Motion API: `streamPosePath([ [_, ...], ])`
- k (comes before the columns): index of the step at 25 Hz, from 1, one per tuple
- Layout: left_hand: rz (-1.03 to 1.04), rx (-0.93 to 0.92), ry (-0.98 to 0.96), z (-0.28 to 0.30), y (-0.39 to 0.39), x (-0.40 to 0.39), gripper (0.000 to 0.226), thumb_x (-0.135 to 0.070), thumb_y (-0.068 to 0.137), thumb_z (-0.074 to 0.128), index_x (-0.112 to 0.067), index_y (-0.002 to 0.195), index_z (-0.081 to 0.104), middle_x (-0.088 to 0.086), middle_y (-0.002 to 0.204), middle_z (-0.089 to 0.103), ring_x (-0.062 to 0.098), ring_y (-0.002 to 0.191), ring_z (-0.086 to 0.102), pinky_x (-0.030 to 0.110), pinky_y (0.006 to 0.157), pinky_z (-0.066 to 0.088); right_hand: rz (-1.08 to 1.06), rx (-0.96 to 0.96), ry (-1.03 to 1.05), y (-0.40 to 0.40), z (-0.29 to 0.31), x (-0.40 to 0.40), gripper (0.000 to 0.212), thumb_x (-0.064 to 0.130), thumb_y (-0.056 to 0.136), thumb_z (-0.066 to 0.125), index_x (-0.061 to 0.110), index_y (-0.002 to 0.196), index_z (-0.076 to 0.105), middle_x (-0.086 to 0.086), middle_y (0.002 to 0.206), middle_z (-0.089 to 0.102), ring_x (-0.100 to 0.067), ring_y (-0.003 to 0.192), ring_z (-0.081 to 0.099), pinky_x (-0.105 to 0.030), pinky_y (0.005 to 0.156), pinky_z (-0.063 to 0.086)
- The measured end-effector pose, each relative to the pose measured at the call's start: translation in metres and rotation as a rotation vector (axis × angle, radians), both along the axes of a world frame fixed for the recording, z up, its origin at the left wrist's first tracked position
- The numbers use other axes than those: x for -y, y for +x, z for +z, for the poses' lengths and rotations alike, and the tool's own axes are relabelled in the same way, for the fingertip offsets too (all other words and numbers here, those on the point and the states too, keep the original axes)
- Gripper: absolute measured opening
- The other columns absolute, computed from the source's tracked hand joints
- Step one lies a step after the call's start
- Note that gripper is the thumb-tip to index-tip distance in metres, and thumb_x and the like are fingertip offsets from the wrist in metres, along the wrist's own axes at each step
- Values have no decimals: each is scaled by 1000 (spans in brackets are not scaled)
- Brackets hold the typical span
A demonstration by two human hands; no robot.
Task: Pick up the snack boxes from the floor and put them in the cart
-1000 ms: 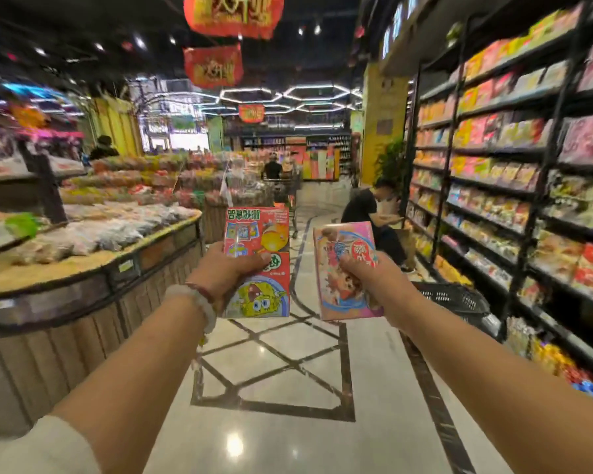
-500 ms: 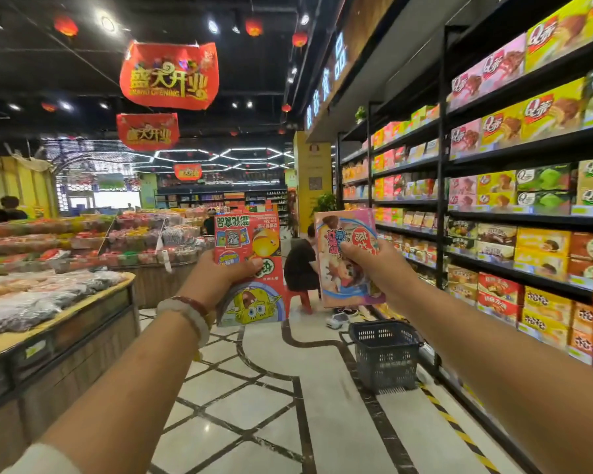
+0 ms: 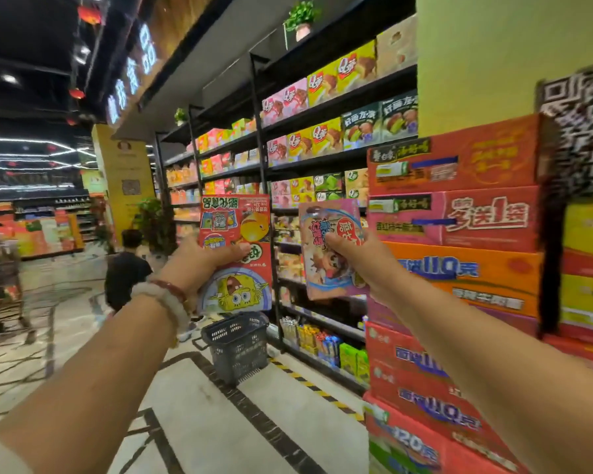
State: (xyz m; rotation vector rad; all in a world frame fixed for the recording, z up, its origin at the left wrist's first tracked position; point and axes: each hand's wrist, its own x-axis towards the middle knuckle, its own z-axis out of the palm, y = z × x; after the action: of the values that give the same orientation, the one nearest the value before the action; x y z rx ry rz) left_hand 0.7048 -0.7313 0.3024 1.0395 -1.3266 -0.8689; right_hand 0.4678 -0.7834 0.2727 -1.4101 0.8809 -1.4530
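- The left hand (image 3: 202, 260) grips a red box (image 3: 235, 251) at mid-frame, thumb across its front, fingers behind it (a yellow cartoon face shows on the lower part).
- The right hand (image 3: 363, 261) holds a pink box (image 3: 329, 254) just right of centre, thumb pressed on its front.
- Both boxes stand upright, side by side and a little apart, raised in front of the shelves (image 3: 305, 159).
- A bead bracelet (image 3: 166, 299) circles the left wrist.
- A dark basket (image 3: 237, 343) sits on the floor (image 3: 202, 422) below the red box, near the shelf foot.
- Stacked cartons (image 3: 459, 234) in red, pink and orange fill the right of the frame.
- A person in black (image 3: 125, 268) is at middle left, back turned.
- At the far left edge a cart (image 3: 0, 285) shows, blurred, well apart from both boxes.
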Motion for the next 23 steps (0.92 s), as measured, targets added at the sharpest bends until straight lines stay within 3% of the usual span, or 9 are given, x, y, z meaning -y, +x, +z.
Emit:
streamPosePath([
  [3, -167, 0, -13, -1, -64, 2, 21, -13, 74, 71, -15, 92, 60, 5, 73, 73, 20, 59, 70, 30, 50, 56, -171, 52, 6, -69, 0, -43, 38, 38, 83, 69, 16, 108, 51, -5, 97, 69, -15, 72, 68, -19, 49, 49],
  [4, -222, 7, -17, -1, -88, 0, 23, -14, 73, 72, -15, 93, 60, 4, 71, 73, 20, 59, 70, 30, 50, 56, -223, 54, -7, -93, 0, -57, 44, 39, 82, 70, 12, 113, 52, -5, 98, 69, -16, 73, 68, -18, 48, 49],
  [7, -427, -1, -37, -3, -169, -13, 27, -16, 67, 74, -17, 91, 61, 5, 77, 74, 20, 62, 71, 32, 54, 58, -396, 57, -27, -167, -1, -113, 56, 39, 79, 73, 10, 122, 53, -10, 108, 70, -23, 89, 71, -32, 69, 58],
  [10, -583, 11, -37, -5, -259, -37, 69, -25, 51, 86, -11, 113, 58, 16, 99, 71, 30, 80, 71, 43, 70, 58, -574, 37, -19, -244, -4, -184, 52, 37, 80, 73, 10, 119, 52, -10, 107, 70, -26, 93, 70, -42, 82, 57],
  [12, -678, 13, -28, -6, -328, -63, 88, -32, 45, 88, -12, 122, 52, 16, 108, 68, 34, 90, 68, 49, 80, 55, -703, 33, -15, -300, -7, -243, 48, 34, 81, 73, 11, 117, 52, -9, 105, 71, -25, 91, 71, -39, 79, 58],
  [15, -870, -8, -30, -12, -425, -116, 65, -27, 47, 90, -16, 104, 60, 15, 102, 70, 32, 87, 68, 46, 82, 54, -885, -37, 4, -373, -14, -331, 45, 34, 81, 72, 11, 115, 55, -8, 104, 71, -21, 86, 72, -30, 69, 59],
  [19, -1073, -33, 37, -31, -540, -193, 87, -33, 41, 93, -11, 117, 55, 14, 102, 71, 33, 88, 69, 52, 82, 54, -1107, -54, 38, -451, -21, -444, 43, 34, 81, 72, 11, 112, 54, -6, 99, 71, -16, 78, 72, -24, 60, 56],
  [21, -1179, -22, 46, -35, -589, -231, 75, -30, 46, 86, -14, 113, 56, 14, 102, 70, 31, 86, 69, 49, 82, 55, -1232, -44, 37, -482, -25, -492, 42, 33, 81, 72, 12, 112, 53, -3, 98, 69, -11, 75, 69, -18, 54, 53],
  [23, -1271, -4, 54, -38, -635, -264, 62, -28, 50, 80, -14, 106, 58, 13, 99, 71, 29, 82, 69, 43, 77, 56, -1328, -24, 37, -510, -30, -533, 50, 33, 80, 73, 10, 118, 51, -6, 103, 69, -12, 78, 70, -21, 56, 54],
])
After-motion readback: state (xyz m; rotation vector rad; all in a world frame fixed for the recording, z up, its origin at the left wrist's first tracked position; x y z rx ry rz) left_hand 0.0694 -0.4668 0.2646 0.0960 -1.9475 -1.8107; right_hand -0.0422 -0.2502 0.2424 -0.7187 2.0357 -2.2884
